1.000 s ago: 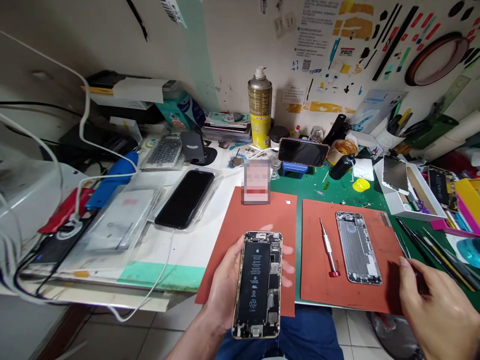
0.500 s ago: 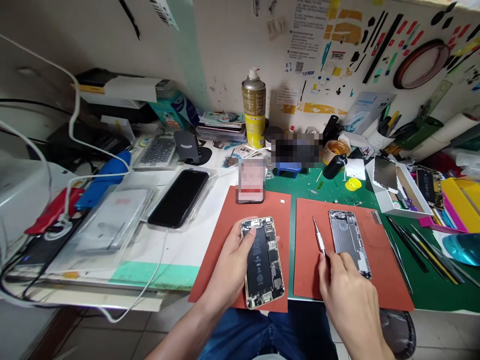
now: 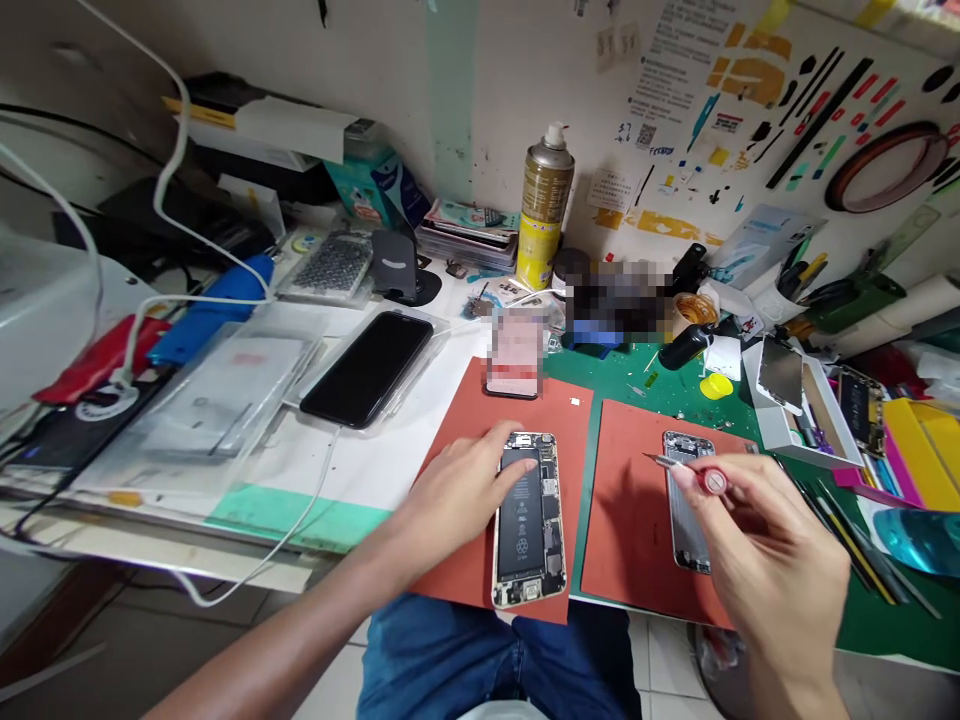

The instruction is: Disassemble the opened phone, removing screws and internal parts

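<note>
An opened smartphone lies on the left red-brown mat, its black battery and circuit board exposed. My left hand grips its upper left side, thumb over the battery and fingers along the top edge. In my right hand is a small screwdriver, pinched between thumb and fingers, its red end cap towards me and its thin tip pointing left. Beneath that hand, a silver phone housing rests on the right mat, partly covered by my fingers.
Behind the opened phone stands another phone with a blurred screen. A black-screened phone lies at left with a white cable. A spray can stands near the wall. At right are a white box, tweezers and several slim tools.
My right hand has lifted and turned, swinging the screwdriver so its tip points left over the housing. My left hand's fingers have shifted to the phone's top edge. The camera view has shifted slightly.
</note>
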`<state>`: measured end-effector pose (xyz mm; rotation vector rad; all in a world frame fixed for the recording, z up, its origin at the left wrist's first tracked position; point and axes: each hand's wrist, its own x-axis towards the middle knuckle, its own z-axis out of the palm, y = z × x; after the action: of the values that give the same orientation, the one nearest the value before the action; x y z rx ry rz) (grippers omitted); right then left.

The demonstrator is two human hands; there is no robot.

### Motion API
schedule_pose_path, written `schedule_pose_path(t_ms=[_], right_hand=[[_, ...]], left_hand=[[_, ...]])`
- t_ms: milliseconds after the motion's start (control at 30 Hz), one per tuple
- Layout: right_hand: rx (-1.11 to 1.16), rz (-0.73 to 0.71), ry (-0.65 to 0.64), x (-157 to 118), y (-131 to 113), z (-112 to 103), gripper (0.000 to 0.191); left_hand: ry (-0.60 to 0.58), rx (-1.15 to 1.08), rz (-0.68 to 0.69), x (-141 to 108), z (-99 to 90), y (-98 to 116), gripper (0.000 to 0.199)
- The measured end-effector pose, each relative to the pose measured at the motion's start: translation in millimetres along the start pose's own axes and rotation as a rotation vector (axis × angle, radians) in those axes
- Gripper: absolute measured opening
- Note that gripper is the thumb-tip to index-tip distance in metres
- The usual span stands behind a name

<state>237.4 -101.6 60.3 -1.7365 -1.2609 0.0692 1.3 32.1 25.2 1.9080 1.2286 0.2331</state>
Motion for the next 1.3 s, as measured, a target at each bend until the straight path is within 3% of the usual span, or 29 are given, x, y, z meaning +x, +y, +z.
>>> schedule_pose_path(t_ms=[200,333,467,667,1133,1300], right_hand=[[0.268,0.161,-0.152,43.1,-7.7,32.1,0.022],[0.358,0.090,-0.221,48.5,-12.1,56.1,0.031],[0.206,0.013,-0.210,37.3,-4.8,71.2,0.029],[0.054,-0.123,-0.248,27.1,3.2,77.9,0.021],[0.001,-0.148,-0.260,26.2,5.0,82.4,0.020],[-0.027,-0.163,-0.244,25.1,4.6,82.3,0.020]], left_hand=[[-0.143,0.428,0.148,27.9,-25.5,6.6,0.024],[-0.291,0.469,0.312,48.1,-40.7,10.9,0.023],[-0.241,0.369,0.396,55.3,-35.9,4.0,0.029],[-0.242,0.348,0.406,54.7,-26.1,-10.3,0.027],[-0.225,0.298,0.420,57.2,-23.4,-15.7,0.032],[-0.238,0.404,0.445,57.0,-25.0,-13.4,0.037]])
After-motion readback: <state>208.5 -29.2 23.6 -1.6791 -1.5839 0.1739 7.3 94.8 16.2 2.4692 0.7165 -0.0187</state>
